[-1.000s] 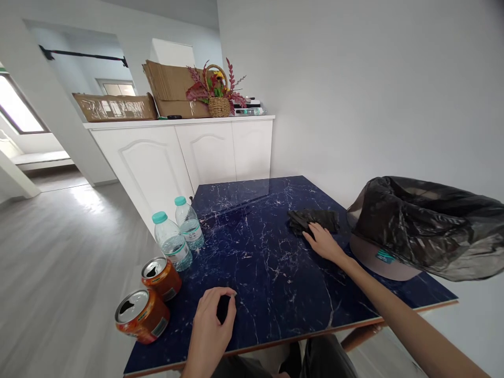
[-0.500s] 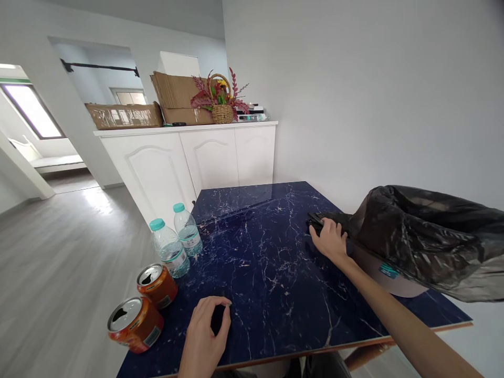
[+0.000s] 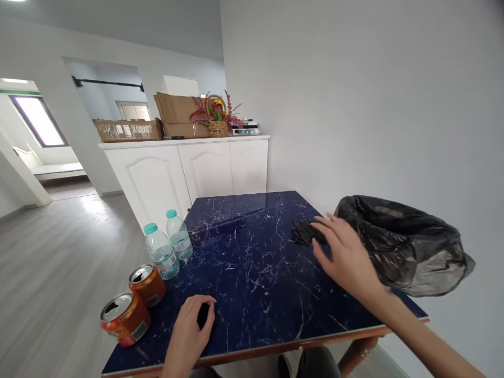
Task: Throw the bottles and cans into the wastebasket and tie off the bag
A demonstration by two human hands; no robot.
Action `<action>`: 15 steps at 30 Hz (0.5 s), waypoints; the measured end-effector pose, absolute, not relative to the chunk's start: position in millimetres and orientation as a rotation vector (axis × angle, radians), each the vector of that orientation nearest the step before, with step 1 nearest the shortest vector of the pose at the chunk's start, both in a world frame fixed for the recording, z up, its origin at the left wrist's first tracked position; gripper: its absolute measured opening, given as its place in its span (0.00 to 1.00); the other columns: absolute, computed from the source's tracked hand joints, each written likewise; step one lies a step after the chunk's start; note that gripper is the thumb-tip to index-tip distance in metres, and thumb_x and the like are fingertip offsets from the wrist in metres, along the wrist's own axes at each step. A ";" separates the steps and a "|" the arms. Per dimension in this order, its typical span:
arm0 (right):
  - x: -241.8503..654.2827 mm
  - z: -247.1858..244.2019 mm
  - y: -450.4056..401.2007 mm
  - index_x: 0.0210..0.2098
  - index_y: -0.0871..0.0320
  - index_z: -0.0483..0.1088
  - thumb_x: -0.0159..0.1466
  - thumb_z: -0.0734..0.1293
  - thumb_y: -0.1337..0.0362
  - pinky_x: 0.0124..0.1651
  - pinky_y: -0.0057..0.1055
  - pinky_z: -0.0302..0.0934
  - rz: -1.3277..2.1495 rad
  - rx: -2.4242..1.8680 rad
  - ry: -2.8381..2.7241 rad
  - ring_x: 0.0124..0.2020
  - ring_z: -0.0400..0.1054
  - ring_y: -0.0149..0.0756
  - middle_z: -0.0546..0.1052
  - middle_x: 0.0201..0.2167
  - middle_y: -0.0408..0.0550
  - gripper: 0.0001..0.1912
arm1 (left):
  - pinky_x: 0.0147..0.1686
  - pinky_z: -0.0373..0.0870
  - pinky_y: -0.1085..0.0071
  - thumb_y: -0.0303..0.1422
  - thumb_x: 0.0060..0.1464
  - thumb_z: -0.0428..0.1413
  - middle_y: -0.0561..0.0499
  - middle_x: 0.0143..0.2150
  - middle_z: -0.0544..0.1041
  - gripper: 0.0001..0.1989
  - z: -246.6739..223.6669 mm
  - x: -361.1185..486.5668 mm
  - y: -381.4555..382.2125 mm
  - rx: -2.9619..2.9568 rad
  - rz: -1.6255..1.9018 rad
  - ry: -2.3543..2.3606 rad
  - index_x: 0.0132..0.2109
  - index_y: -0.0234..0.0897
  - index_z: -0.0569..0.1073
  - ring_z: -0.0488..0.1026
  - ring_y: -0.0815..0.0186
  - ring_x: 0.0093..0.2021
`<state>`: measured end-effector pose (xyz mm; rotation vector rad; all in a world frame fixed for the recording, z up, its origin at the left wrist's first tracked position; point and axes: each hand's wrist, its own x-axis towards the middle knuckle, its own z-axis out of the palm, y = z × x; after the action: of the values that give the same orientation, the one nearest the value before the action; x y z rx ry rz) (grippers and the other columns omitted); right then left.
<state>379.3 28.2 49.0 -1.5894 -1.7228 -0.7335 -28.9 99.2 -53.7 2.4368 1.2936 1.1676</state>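
My left hand (image 3: 192, 329) rests at the table's near edge, its thumb and fingertips curled together in a ring. Nothing shows between them. My right hand (image 3: 346, 260) hovers over the right side of the table, palm down, fingers spread and holding nothing. Just beyond its fingertips lies a crumpled black bundle (image 3: 304, 232) of thin material. A black plastic bag (image 3: 409, 257) with a wide mouth stands behind my right wrist, partly hidden by it. Whether the bundle joins the bag is hidden by my hand.
Two orange cans (image 3: 147, 286) with opened tops stand on the table's left edge. Beyond them are two clear bottles (image 3: 161, 252) with teal caps. The blue marbled table (image 3: 252, 294) meets a wall at right. A white cabinet (image 3: 157, 176) carries cardboard boxes and a flower basket (image 3: 218, 127).
My right hand has let go of the black material and lifted, its fingers spreading. The bag's mouth now stands narrower, and the view has shifted a little. My left hand keeps its curled pose.
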 end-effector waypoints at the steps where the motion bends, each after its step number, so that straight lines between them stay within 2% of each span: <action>1: 389.8 63.3 17.3 0.65 0.57 0.67 0.74 0.62 0.58 0.74 0.55 0.53 -0.797 -1.589 -1.699 0.72 0.60 0.54 0.74 0.64 0.57 0.22 | 0.46 0.78 0.60 0.42 0.68 0.53 0.47 0.41 0.82 0.12 -53.5 -28.3 99.1 2.447 1.163 1.298 0.43 0.43 0.78 0.80 0.55 0.43; 5: 439.8 90.6 -12.4 0.58 0.61 0.71 0.75 0.60 0.55 0.68 0.57 0.59 -0.954 -1.709 -1.620 0.64 0.68 0.58 0.79 0.55 0.61 0.21 | 0.46 0.77 0.59 0.43 0.68 0.52 0.46 0.42 0.82 0.13 -52.7 -27.0 99.3 2.472 1.153 1.323 0.43 0.42 0.78 0.80 0.54 0.44; 9: 476.6 86.8 -29.6 0.49 0.60 0.76 0.75 0.59 0.47 0.66 0.58 0.58 -0.988 -1.801 -1.607 0.55 0.74 0.58 0.82 0.46 0.59 0.24 | 0.46 0.77 0.60 0.43 0.68 0.53 0.48 0.41 0.81 0.13 -53.9 -28.0 100.6 2.482 1.160 1.317 0.43 0.43 0.78 0.80 0.55 0.44; 12: 485.5 84.7 -37.1 0.42 0.56 0.76 0.75 0.59 0.45 0.63 0.55 0.59 -0.957 -1.807 -1.661 0.47 0.77 0.53 0.83 0.41 0.55 0.24 | 0.45 0.77 0.60 0.43 0.68 0.53 0.48 0.41 0.81 0.12 -55.4 -29.4 101.4 2.474 1.154 1.320 0.44 0.44 0.78 0.79 0.55 0.44; 15: 484.3 87.1 -39.9 0.35 0.55 0.74 0.76 0.58 0.45 0.55 0.48 0.62 -0.956 -1.819 -1.690 0.40 0.76 0.49 0.81 0.34 0.51 0.25 | 0.45 0.77 0.60 0.44 0.69 0.53 0.48 0.42 0.81 0.12 -56.4 -30.7 102.7 2.467 1.131 1.334 0.44 0.44 0.77 0.79 0.55 0.44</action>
<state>484.3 -39.9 87.1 -1.8185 -1.6899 -0.9562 -30.7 102.7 -56.4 2.4670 1.3337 1.1313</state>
